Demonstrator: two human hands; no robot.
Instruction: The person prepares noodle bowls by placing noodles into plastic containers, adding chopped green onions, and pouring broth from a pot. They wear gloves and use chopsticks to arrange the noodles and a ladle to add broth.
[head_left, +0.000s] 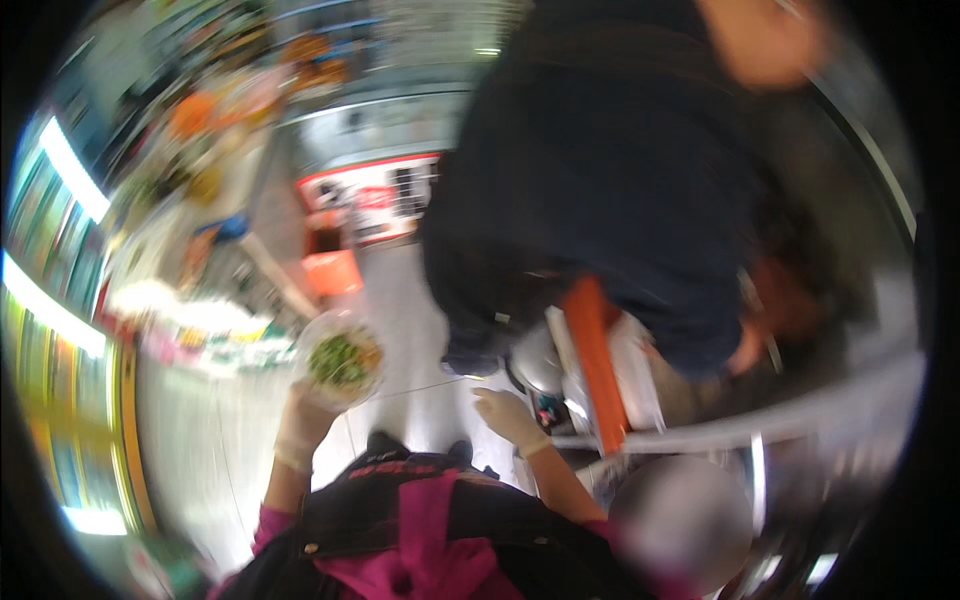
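In a pale glove, my left hand (307, 420) holds a round, pale bowl (342, 360) from its near side. Chopped green leaves and something orange lie in the bowl. My right hand (506, 416), also gloved, is in front of me over the floor with nothing seen in it; its fingers look partly bent, and blur hides their exact pose. Just beyond and to the right of it are a rounded metallic thing (538, 361) and a long orange-red panel (596, 360).
A person in dark clothes (592, 165) stands close ahead on the right. At the left are lit, glass-fronted shelves (71, 420) and a cluttered counter with bags (217, 322). An orange container (332, 272) stands beyond the bowl. Grey floor (401, 300) runs between. Much is blurred.
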